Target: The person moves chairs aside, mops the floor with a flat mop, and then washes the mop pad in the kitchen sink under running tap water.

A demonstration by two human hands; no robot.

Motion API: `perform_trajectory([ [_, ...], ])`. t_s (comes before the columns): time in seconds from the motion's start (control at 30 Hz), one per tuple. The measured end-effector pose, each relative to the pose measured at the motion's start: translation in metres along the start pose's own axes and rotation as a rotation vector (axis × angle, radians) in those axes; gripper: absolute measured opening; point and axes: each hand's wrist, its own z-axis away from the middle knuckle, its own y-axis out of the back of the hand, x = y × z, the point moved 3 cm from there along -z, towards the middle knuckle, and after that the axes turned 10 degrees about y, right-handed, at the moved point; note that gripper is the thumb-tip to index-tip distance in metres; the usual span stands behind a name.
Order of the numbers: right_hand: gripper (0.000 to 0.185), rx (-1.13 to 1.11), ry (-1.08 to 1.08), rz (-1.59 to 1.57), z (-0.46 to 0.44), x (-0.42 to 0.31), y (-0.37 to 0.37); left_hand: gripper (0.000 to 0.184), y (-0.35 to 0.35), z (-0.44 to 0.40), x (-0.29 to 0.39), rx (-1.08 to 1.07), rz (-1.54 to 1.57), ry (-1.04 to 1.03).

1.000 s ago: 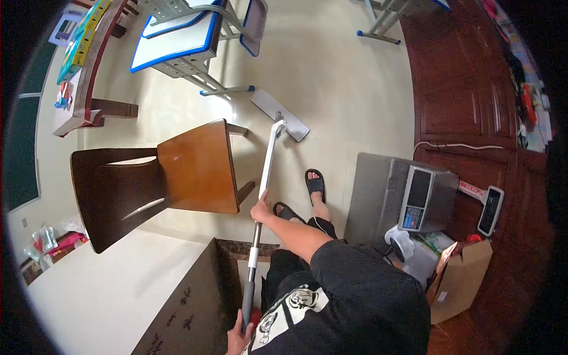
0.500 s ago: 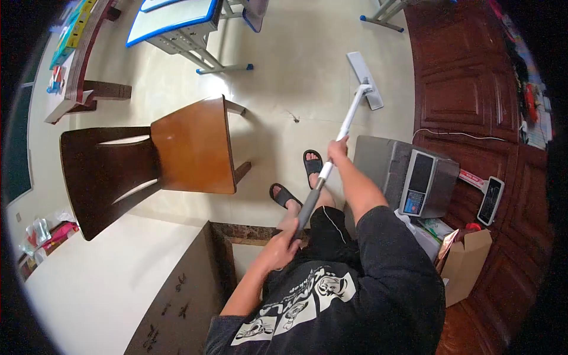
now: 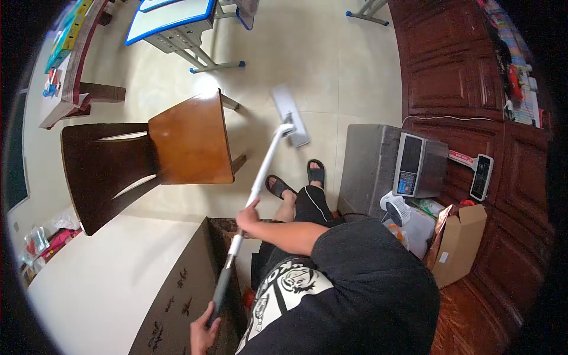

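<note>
A flat mop [image 3: 261, 168] with a white pole and a grey grip slants across the middle of the head view. Its long pale head [image 3: 299, 131] rests on the tiled floor beyond my sandalled feet. My right hand [image 3: 248, 218] is wrapped round the white pole partway down. At the bottom, my left hand [image 3: 204, 331] closes round the end of the grey grip, close beside the patterned side of a white-topped piece of furniture [image 3: 124, 266].
A wooden chair [image 3: 189, 142] stands left of the mop. Blue-edged desks [image 3: 171, 23] are farther back. On the right are a grey box-shaped appliance [image 3: 370, 165], a small white fan [image 3: 396, 208], a cardboard box [image 3: 461, 245] and dark wooden cabinets [image 3: 444, 77].
The mop head has swept left and nearer to my feet, over where a small dark bit of debris lay. Both hands have moved left and down with the pole. The fan has come into view.
</note>
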Motion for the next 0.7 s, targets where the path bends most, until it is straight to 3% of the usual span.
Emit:
perform_trajectory([
  [0.03, 0.097, -0.044, 0.003, -0.016, 0.016, -0.015, -0.008, 0.047, 0.018, 0.020, 0.019, -0.043, 0.093, 0.182],
  [0.1, 0.100, -0.213, -0.020, -0.121, 0.025, -0.042, -0.003, 0.053, 0.032, 0.022, 0.021, 0.070, 0.010, 0.072],
  [0.13, 0.100, -0.182, -0.060, -0.422, 0.031, -0.050, 0.013, 0.052, 0.038, 0.019, 0.025, 0.057, -0.146, 0.129],
  [0.2, 0.100, -0.176, -0.052, -0.456, 0.020, -0.061, 0.036, 0.056, 0.047, 0.021, 0.055, -0.005, -0.504, 0.209],
  [0.23, 0.100, -0.190, -0.071, -0.485, 0.018, -0.063, 0.043, 0.056, 0.039, 0.020, 0.057, -0.001, -0.502, 0.204],
  [0.3, 0.098, 0.010, -0.021, -0.722, -0.020, -0.055, 0.051, 0.062, 0.021, 0.003, 0.061, 0.243, -0.680, -0.054],
  [0.37, 0.082, 0.042, -0.102, -0.978, -0.036, -0.072, 0.096, 0.054, -0.007, -0.031, 0.054, 0.378, -0.821, -0.288],
  [0.5, 0.016, 0.141, 0.059, -1.098, -0.119, -0.099, 0.170, 0.051, -0.018, -0.080, 0.141, 0.448, -0.773, -0.422],
  [0.7, 0.007, 0.153, 0.114, -1.369, -0.245, -0.166, 0.261, 0.056, 0.030, -0.150, 0.292, 0.399, -0.735, -0.477],
])
